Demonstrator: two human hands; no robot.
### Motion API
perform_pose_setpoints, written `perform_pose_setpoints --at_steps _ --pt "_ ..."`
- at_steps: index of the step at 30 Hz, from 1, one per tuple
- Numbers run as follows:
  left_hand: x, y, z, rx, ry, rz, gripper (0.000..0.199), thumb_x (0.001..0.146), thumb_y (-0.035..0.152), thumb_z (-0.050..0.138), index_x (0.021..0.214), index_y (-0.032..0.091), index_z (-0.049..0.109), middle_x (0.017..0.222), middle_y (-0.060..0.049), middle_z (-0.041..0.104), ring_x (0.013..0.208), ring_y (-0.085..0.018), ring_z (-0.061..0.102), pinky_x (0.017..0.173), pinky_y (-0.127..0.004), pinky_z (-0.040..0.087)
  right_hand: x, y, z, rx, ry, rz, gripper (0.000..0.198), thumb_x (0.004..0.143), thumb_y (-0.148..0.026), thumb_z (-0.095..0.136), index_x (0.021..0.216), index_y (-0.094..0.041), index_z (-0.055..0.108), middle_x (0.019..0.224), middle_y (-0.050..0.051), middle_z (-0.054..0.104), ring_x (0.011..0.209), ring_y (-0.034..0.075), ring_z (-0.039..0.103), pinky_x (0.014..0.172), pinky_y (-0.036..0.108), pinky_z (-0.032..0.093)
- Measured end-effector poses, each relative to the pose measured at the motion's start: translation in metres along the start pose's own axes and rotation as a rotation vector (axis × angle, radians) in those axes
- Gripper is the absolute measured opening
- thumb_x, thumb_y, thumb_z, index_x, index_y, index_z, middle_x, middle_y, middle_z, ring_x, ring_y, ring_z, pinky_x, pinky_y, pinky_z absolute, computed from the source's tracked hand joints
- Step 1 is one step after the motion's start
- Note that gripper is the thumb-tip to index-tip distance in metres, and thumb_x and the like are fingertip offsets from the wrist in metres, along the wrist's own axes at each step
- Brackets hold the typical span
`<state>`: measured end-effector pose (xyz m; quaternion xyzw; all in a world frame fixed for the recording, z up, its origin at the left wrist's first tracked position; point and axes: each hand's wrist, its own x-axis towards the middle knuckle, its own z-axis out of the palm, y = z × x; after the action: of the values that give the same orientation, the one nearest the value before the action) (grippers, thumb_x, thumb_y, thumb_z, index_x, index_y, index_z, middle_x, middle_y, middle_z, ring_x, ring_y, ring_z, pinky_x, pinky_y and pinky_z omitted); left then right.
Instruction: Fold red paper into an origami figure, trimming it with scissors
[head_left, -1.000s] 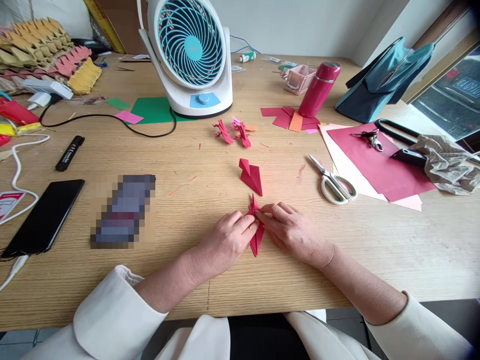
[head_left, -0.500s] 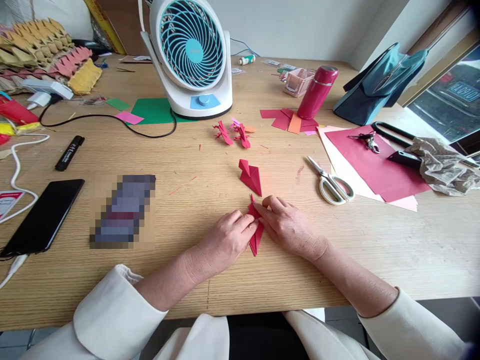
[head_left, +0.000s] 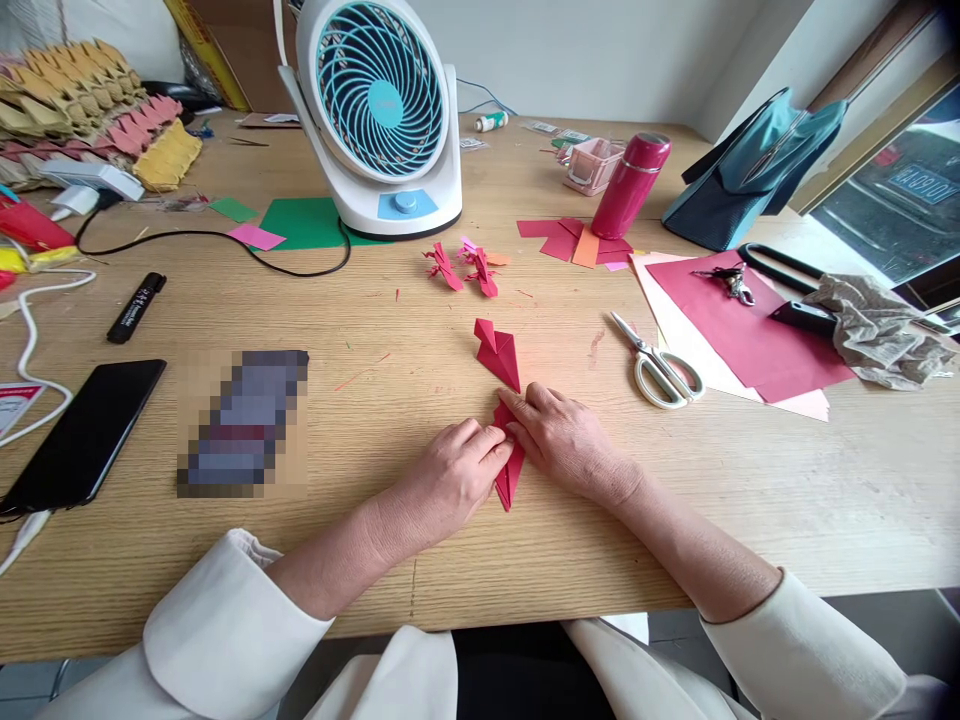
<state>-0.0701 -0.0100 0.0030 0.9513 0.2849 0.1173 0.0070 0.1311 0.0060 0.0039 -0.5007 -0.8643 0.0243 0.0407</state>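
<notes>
A narrow piece of folded red paper (head_left: pixel 509 484) lies on the table in front of me, its pointed end toward me. My left hand (head_left: pixel 463 462) holds its left side, with thumb and fingers closed together on it. From the right, my right hand (head_left: pixel 564 440) presses on the upper part, fingers bent and the index finger near the far tip. The fingers cover the paper's middle. Just beyond it rests a second folded red paper piece (head_left: pixel 498 356), touched by neither hand. Farther back are small red folded paper figures (head_left: pixel 480 272).
Scissors (head_left: pixel 664 370) lie to the right, beside red and pale paper sheets (head_left: pixel 739 325). A fan (head_left: pixel 382 110) and a red flask (head_left: pixel 631 185) stand at the back. On the left are a black phone (head_left: pixel 86 430), a blurred-out oblong (head_left: pixel 247 425) and a marker (head_left: pixel 136 308).
My right hand has shifted slightly; its fingers now cover the far tip of the folded red paper, which showed before. My left hand stays on the paper. The whole view has moved slightly.
</notes>
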Motion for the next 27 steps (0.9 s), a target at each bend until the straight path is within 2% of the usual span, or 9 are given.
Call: perform_pose_setpoints --at_steps 3,7,10,13,17,23,27 --pt "0.0 0.0 0.0 -0.033 0.022 -0.005 0.029 0.092 0.009 0.051 0.12 0.01 0.061 0.111 -0.012 0.065 0.097 -0.024 0.058 0.088 -0.041 0.055 -0.003 0.002 0.0 0.045 0.056 -0.029 0.04 0.102 -0.03 0.045 0.139 -0.014 0.051 0.105 0.012 0.06 0.087 0.022 0.061 0.071 0.033 0.05" --pt "-0.001 -0.001 0.002 -0.104 0.059 -0.026 0.029 0.092 0.008 0.05 0.118 0.012 0.062 0.107 -0.009 0.064 0.094 -0.023 0.058 0.087 -0.04 0.055 -0.014 0.007 0.002 0.197 0.221 -0.139 0.024 0.102 -0.025 0.046 0.113 -0.014 0.064 0.097 0.01 0.062 0.082 0.02 0.059 0.073 0.032 0.051" --pt "-0.001 -0.002 0.003 -0.178 0.103 -0.035 0.027 0.092 0.006 0.05 0.116 0.013 0.062 0.104 -0.008 0.064 0.094 -0.022 0.059 0.087 -0.037 0.054 -0.021 0.011 0.004 0.32 0.256 -0.248 0.02 0.102 -0.021 0.047 0.101 -0.015 0.066 0.095 0.009 0.064 0.085 0.019 0.06 0.077 0.032 0.052" --pt "-0.002 -0.007 0.003 -0.296 0.133 -0.075 0.023 0.091 0.005 0.054 0.11 0.014 0.061 0.103 -0.007 0.064 0.096 -0.02 0.06 0.088 -0.034 0.053 -0.023 0.013 0.005 0.381 0.264 -0.321 0.019 0.101 -0.018 0.048 0.1 -0.014 0.066 0.097 0.011 0.066 0.089 0.02 0.06 0.078 0.033 0.053" --pt "-0.003 -0.017 0.002 -0.455 0.149 -0.118 0.012 0.091 0.007 0.059 0.097 0.015 0.063 0.097 -0.004 0.065 0.09 -0.016 0.062 0.08 -0.028 0.052 -0.022 0.013 0.005 0.382 0.269 -0.378 0.02 0.1 -0.013 0.047 0.101 -0.013 0.067 0.1 0.012 0.066 0.088 0.02 0.06 0.076 0.034 0.053" --pt "-0.002 -0.027 0.004 -0.479 0.215 -0.122 0.008 0.092 0.014 0.064 0.091 0.018 0.07 0.087 -0.002 0.07 0.084 -0.016 0.062 0.08 -0.03 0.049 -0.022 0.012 0.004 0.356 0.282 -0.407 0.019 0.099 -0.01 0.048 0.101 -0.012 0.068 0.101 0.012 0.067 0.088 0.021 0.059 0.077 0.035 0.053" --pt "0.002 -0.026 0.007 -0.541 0.24 -0.248 0.007 0.089 0.012 0.065 0.091 0.018 0.065 0.082 0.0 0.068 0.076 -0.013 0.063 0.071 -0.026 0.048 -0.021 0.01 0.002 0.353 0.278 -0.4 0.021 0.1 -0.011 0.047 0.099 -0.012 0.068 0.099 0.013 0.067 0.088 0.021 0.06 0.077 0.035 0.054"
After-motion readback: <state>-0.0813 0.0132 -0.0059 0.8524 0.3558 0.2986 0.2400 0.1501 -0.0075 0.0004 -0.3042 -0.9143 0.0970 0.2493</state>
